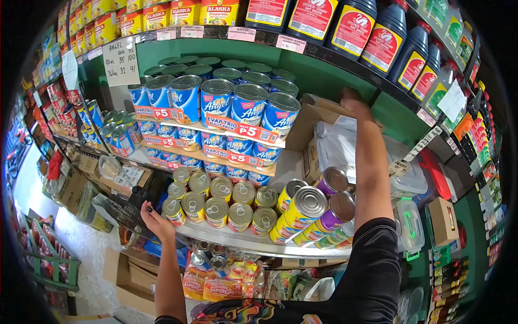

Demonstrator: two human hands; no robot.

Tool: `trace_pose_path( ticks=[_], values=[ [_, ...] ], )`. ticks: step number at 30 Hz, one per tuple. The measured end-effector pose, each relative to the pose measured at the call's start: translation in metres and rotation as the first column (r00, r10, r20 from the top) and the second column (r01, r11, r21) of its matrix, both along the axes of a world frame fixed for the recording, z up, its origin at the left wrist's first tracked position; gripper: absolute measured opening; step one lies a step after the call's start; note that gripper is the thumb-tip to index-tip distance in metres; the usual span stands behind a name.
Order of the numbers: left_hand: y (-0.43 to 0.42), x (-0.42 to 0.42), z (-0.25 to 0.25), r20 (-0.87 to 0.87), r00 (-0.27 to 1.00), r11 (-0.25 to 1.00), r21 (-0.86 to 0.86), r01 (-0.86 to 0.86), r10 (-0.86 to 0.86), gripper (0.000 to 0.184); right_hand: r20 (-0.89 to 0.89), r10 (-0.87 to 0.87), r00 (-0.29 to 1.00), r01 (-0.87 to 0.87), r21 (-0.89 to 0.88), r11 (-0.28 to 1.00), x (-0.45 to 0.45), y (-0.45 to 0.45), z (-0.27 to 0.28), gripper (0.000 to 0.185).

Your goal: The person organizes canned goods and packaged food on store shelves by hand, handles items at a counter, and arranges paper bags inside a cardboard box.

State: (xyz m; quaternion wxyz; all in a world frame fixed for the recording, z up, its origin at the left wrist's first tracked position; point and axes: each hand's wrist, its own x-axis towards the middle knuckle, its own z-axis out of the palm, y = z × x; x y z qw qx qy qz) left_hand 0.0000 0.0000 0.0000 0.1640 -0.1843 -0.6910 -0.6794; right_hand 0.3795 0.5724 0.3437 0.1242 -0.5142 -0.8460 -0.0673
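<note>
My right hand (pixel 352 102) reaches to the back of the shelf, at the rear edge of a cardboard box (pixel 304 129); its fingers are blurred and seem curled over the box's edge. White plastic (pixel 332 143) shows in the box. My left hand (pixel 157 224) is at the shelf's front left, fingers partly spread, close to a black object (pixel 141 197) that I cannot make out. Right of it stand several yellow pull-tab cans (pixel 193 207). Stacked yellow cans (pixel 307 208) and purple-labelled cans (pixel 340 210) stand near my right forearm.
Blue Angel can packs (pixel 214 102) are stacked behind the yellow cans. Soy sauce bottles (pixel 353 27) and Alaska cans (pixel 220 12) line the upper shelf. A lidded clear bin (pixel 410 227) is at the right. An opened carton (pixel 132 278) sits on the floor at the lower left.
</note>
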Motion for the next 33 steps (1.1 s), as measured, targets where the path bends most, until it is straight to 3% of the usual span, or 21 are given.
trace_pose_path(
  ticks=[5,8,11,14,17,20,23,26,28,33],
  values=[
    [0.005,-0.002,-0.01,-0.041,0.999,1.0,0.016,-0.023,0.023,0.037,-0.018,0.081,0.997,-0.077,0.138,0.987,-0.002,-0.013,0.001,0.024],
    [0.005,-0.003,-0.007,-0.018,1.0,0.999,0.038,-0.015,0.016,0.037,-0.016,0.136,0.991,-0.136,0.013,0.991,-0.001,-0.012,0.01,0.018],
    [0.005,-0.004,-0.008,-0.012,1.0,1.0,0.023,-0.02,0.02,0.037,0.001,0.17,0.986,-0.166,0.216,0.962,0.01,0.017,-0.001,0.012],
    [0.002,-0.003,-0.006,-0.02,0.999,0.999,-0.031,-0.025,0.025,0.037,-0.204,0.111,0.973,-0.061,0.239,0.969,0.012,-0.005,0.004,0.013],
    [0.002,-0.002,-0.005,-0.017,1.0,0.999,-0.038,-0.021,0.02,0.037,-0.211,0.142,0.967,-0.07,0.314,0.947,0.016,-0.011,0.008,0.01],
    [0.003,-0.002,-0.006,-0.012,0.999,0.999,-0.02,-0.031,0.03,0.037,-0.182,0.122,0.976,-0.071,0.265,0.962,0.017,-0.013,0.012,0.01],
    [0.003,-0.006,-0.012,-0.021,1.0,1.0,-0.005,-0.018,0.018,0.038,-0.129,0.155,0.979,-0.074,0.485,0.871,0.01,-0.029,0.002,0.01],
    [0.002,-0.006,-0.012,-0.01,1.0,1.0,-0.015,-0.027,0.027,0.038,0.035,0.034,0.999,-0.036,0.054,0.998,0.011,0.001,0.003,0.024],
    [0.003,-0.006,-0.011,-0.02,0.999,1.0,-0.011,-0.029,0.029,0.037,0.204,0.013,0.979,-0.003,-0.05,0.999,0.004,-0.034,0.023,0.033],
    [0.004,-0.004,-0.007,-0.03,0.999,0.999,-0.007,-0.031,0.031,0.037,0.458,-0.006,0.889,0.018,-0.022,1.0,0.003,-0.027,0.027,0.047]
  ],
)
